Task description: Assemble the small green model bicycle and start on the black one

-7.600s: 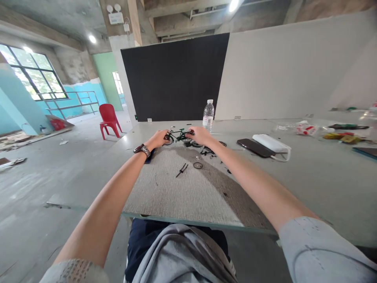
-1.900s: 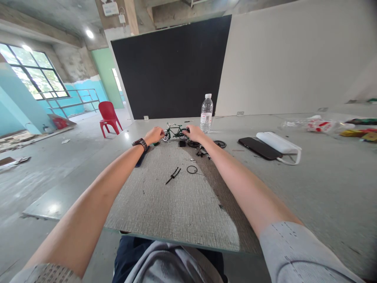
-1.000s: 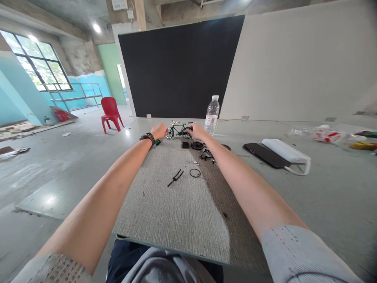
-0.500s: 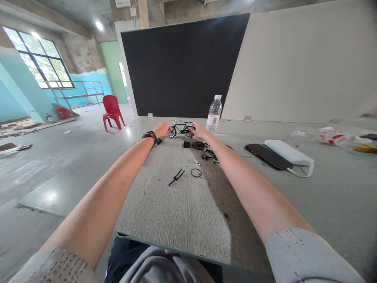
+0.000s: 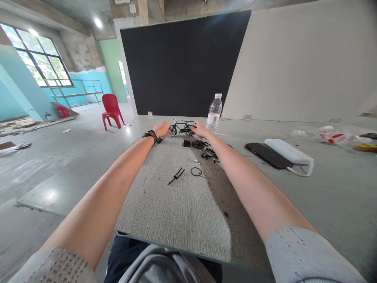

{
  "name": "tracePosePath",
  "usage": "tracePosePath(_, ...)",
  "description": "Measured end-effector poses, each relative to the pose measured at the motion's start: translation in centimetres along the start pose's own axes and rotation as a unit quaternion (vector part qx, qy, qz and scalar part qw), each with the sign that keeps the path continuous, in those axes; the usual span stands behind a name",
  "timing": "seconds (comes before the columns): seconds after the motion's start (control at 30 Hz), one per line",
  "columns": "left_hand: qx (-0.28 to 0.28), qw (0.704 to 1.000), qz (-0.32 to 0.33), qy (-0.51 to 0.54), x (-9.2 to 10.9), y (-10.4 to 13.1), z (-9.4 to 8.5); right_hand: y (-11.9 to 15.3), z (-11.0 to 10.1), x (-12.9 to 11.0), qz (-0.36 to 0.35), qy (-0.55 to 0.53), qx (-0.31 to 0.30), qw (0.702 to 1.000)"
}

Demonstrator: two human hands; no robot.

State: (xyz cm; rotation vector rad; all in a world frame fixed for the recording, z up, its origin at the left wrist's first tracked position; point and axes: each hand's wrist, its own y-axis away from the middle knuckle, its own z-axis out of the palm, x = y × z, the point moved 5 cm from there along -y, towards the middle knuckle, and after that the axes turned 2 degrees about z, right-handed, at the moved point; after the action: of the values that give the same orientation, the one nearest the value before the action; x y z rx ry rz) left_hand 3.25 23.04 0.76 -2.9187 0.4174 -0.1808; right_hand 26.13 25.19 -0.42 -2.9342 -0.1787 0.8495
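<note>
At the far end of the board, a small dark green model bicycle [image 5: 183,128] stands upright between my hands. My left hand [image 5: 161,129], with a dark watch at its wrist, is closed on the front wheel side. At the rear wheel, the fingers of my right hand [image 5: 200,129] pinch the bicycle; part of that wheel is hidden. Nearer to me lie a small black block [image 5: 186,144], a loose spoked wheel [image 5: 198,144], a black fork [image 5: 176,177] and a thin black ring [image 5: 196,171]. Another dark frame [image 5: 208,153] is partly covered by my right forearm.
A water bottle [image 5: 214,113] stands behind my right hand. To the right are a black phone [image 5: 268,155], a white object with a strap [image 5: 284,151] and plastic packaging [image 5: 335,135]. A black panel [image 5: 185,67] rises behind the textured board [image 5: 171,212]. A red chair [image 5: 111,110] stands at left.
The fingers of my right hand have shifted slightly at the rear wheel. My left hand and the loose parts stay in place.
</note>
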Motion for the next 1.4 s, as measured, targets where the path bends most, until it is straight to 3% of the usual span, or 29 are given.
tracePosePath(0.77,0.005,1.0,0.004,0.015,0.09,0.21,0.01,0.91,-0.04,-0.1,0.001,0.005,-0.017,1.0)
tracePosePath(1.4,0.007,1.0,-0.012,0.0,0.3,0.44,-0.14,0.8,-0.6,0.74,-0.037,0.026,0.024,0.999)
